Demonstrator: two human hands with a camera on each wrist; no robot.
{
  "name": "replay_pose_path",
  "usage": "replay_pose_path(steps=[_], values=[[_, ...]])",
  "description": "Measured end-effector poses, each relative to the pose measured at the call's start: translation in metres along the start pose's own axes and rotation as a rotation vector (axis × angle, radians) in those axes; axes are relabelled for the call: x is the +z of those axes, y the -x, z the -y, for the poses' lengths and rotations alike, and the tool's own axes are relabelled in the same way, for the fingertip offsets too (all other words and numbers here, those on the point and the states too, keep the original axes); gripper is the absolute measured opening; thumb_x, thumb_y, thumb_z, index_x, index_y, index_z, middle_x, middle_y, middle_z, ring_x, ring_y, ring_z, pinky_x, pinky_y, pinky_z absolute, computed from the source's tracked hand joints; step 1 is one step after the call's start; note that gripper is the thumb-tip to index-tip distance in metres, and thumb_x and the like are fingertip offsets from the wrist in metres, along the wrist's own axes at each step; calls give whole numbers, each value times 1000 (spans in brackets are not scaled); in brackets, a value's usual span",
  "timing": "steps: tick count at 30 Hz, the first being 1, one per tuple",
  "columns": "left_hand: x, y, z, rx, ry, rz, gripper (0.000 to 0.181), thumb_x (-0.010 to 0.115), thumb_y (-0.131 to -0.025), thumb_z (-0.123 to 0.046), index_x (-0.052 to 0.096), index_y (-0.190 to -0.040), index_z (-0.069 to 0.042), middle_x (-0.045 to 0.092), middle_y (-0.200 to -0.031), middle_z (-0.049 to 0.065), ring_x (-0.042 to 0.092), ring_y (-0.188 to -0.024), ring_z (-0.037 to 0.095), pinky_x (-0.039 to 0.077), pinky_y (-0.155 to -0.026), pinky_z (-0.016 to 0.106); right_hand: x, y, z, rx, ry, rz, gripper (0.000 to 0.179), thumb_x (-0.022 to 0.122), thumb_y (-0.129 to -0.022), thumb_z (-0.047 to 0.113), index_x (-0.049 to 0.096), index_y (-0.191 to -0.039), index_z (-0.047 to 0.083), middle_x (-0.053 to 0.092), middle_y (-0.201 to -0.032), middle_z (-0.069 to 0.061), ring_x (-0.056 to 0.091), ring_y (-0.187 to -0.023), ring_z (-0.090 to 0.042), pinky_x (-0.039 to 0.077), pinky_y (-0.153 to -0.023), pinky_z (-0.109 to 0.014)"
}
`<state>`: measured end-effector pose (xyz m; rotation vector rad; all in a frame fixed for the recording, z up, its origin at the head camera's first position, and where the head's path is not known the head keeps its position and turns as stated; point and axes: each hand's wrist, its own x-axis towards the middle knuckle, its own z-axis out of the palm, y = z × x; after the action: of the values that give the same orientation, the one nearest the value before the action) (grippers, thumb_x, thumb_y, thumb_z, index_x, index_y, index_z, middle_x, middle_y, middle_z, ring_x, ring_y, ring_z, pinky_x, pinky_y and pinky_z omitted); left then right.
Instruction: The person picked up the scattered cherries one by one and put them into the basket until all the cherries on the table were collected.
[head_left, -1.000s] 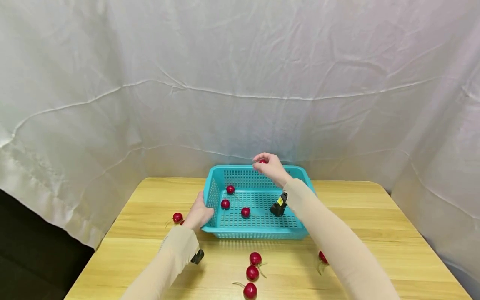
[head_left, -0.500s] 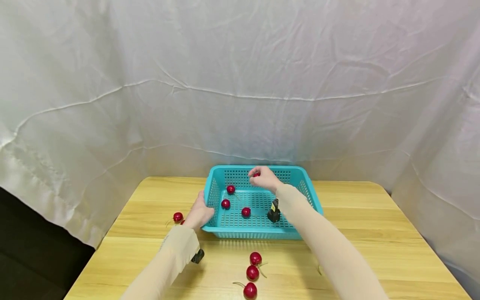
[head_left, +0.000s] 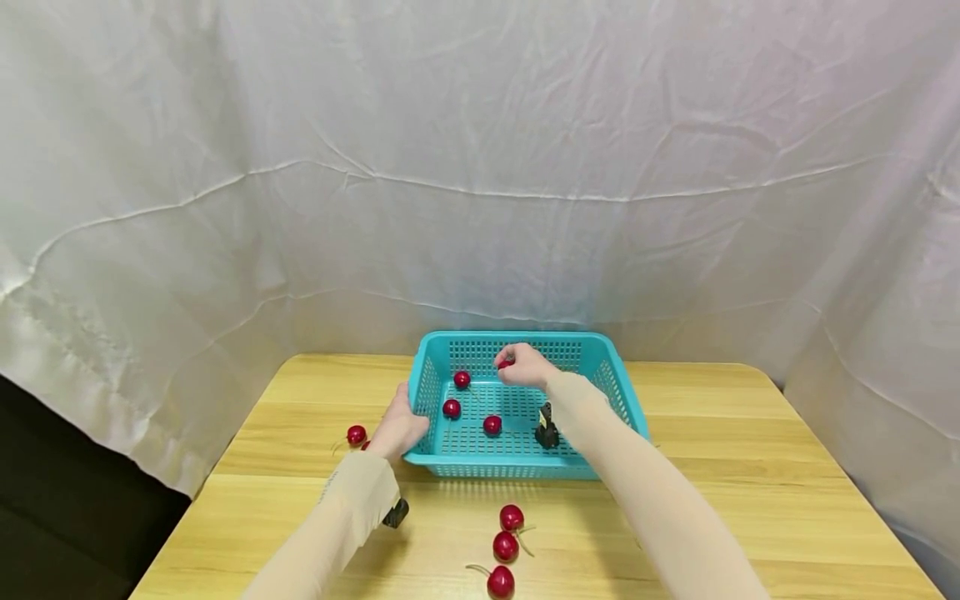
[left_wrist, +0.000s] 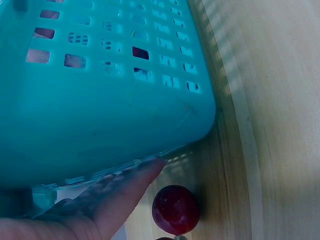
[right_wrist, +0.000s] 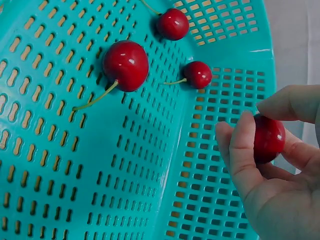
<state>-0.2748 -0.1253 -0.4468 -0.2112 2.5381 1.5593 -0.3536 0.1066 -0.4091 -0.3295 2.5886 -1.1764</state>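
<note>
My right hand [head_left: 522,367] is over the back part of a turquoise plastic basket [head_left: 517,461] and pinches a red cherry [right_wrist: 270,140] between thumb and fingers. In the right wrist view, that cherry is near the basket's perforated wall. Three more cherries with stems lie on the basket floor: one near the back [head_left: 462,379], one at the left [head_left: 452,408] and one toward the front [head_left: 492,425]. My left hand [head_left: 397,427] holds the basket's left side, its thumb at the rim and its fingers along the outer wall.
On the wooden table [head_left: 750,483], a cherry [head_left: 356,435] lies left of the basket, with another partly hidden by the left hand. Three cherries [head_left: 506,547] lie in front of the basket. A pale curtain [head_left: 480,167] hangs close behind the table.
My right hand has come down and slightly left, from over the basket's back rim to inside the rim, still pinching the cherry. The left hand and basket stay in place.
</note>
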Motion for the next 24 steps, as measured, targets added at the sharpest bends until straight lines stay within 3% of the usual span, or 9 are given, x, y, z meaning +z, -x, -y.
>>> replay_pose_path(steps=[6, 10, 14, 21, 24], values=[[-1, -1, 2, -5, -8, 5, 74, 51, -90, 8, 21, -155, -10, 40, -155, 23, 44, -138, 44, 40, -110, 68, 4, -2, -2, 4, 43, 20, 31, 56, -89, 3, 61, -119, 2, 62, -114, -14, 50, -90, -22, 46, -76, -35], [-2, -1, 2, -12, -14, 4, 73, 51, -90, 7, 21, -155, -10, 40, -155, 22, 44, -138, 44, 39, -111, 68, 5, -5, -2, 29, 21, 64, 43, 56, -93, 8, 56, -135, 1, 64, -118, -16, 62, -98, -27, 53, -91, -45], [-2, -1, 1, -11, -18, 3, 73, 51, -90, 7, 21, -155, -10, 40, -155, 22, 43, -139, 44, 38, -112, 68, 4, -4, -1, 41, 3, 93, 47, 56, -96, 12, 52, -142, 2, 60, -134, -19, 66, -112, -32, 51, -103, -53], [-1, -1, 1, -7, -19, 11, 74, 51, -90, 7, 20, -156, -9, 39, -156, 23, 42, -140, 44, 37, -112, 67, 0, 2, 0, 35, 40, 102, 44, 54, -97, 12, 53, -140, 2, 62, -130, -17, 62, -89, -23, 52, -95, -48], [-1, -2, 1, -3, -20, 9, 73, 51, -90, 7, 21, -155, -9, 39, -155, 23, 42, -140, 45, 37, -112, 67, -3, 4, 0, 38, 27, 104, 42, 54, -97, 11, 54, -138, 3, 61, -132, -19, 65, -94, -25, 54, -97, -46]])
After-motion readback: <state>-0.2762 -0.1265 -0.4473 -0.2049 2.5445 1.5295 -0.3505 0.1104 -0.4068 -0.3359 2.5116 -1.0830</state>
